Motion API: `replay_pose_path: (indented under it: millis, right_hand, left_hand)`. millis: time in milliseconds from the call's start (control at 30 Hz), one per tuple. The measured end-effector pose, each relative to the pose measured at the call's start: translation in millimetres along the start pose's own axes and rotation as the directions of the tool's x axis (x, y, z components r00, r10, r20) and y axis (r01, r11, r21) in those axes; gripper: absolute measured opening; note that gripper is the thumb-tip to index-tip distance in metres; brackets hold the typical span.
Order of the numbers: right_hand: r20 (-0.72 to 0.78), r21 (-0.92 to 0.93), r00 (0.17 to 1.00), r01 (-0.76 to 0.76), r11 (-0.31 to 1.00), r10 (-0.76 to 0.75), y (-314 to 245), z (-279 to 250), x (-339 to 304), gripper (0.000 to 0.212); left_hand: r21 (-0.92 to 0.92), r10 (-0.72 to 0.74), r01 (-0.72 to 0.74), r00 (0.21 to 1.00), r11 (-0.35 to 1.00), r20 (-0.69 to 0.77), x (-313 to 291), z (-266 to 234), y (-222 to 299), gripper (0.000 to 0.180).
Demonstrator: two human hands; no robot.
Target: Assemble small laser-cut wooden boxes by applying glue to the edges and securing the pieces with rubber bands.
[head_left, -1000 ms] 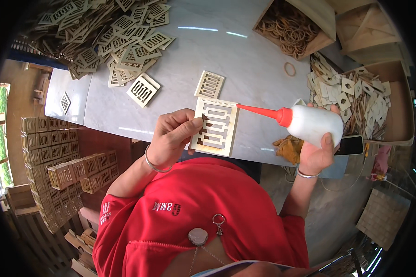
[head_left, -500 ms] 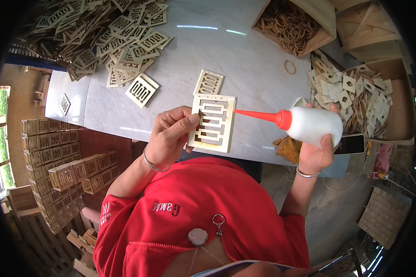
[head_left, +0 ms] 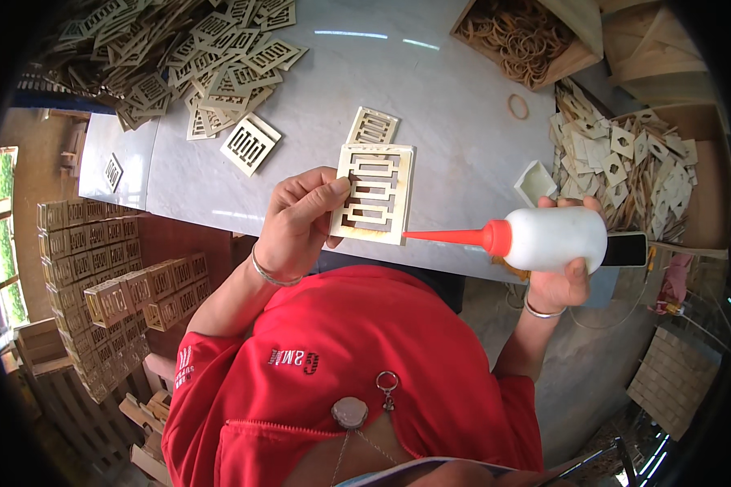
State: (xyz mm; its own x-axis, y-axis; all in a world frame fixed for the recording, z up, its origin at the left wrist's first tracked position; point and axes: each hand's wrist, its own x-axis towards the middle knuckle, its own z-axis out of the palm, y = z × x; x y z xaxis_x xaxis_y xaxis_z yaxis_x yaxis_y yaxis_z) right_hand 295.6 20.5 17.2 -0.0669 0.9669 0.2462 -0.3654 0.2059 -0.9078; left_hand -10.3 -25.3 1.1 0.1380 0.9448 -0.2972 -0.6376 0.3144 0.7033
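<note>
while the left fingers are pinching a pale, slotted wooden panel, browned near its lower edge, over the desk, the right fingers are gripping a red-nozzled white bottle

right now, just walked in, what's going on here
A person in a red top is holding a slotted wooden panel in the left hand, over the near edge of a grey table. The right hand grips a white squeeze bottle on its side, its red nozzle pointing at the panel's lower right corner; whether the tip touches is hard to tell. A big pile of similar slotted pieces lies at the table's far left.
</note>
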Motion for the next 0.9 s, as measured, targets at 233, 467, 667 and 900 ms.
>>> replay_pose_path:
  millis: [233, 467, 667, 900]
  right_hand:
    - [0.03, 0.061, 0.999, -0.031, 0.998, 0.029, 8.5, -3.8, -7.3, 0.075]
    - [-0.115, 0.1, 0.988, -0.089, 0.991, 0.1, 27.0, -18.8, -14.7, 0.077]
    - [-0.176, 0.11, 0.974, -0.128, 0.986, 0.146, 27.7, -28.9, -20.7, 0.078]
    - [-0.203, 0.049, 0.969, -0.134, 0.99, 0.141, 31.6, -41.0, -18.8, 0.076]
  left_hand:
    - [0.125, 0.04, -0.031, 0.997, 0.992, -0.07, 8.9, -11.5, -2.7, 0.02]
    - [0.663, 0.21, -0.046, 0.963, 0.747, -0.17, 59.9, -72.9, -19.7, 0.019]
    - [0.966, 0.402, -0.063, 0.915, 0.252, -0.045, 81.7, -86.9, -32.9, 0.028]
    - [0.951, 0.672, -0.19, 0.675, -0.243, 0.306, 38.4, -145.1, -0.9, 0.019]
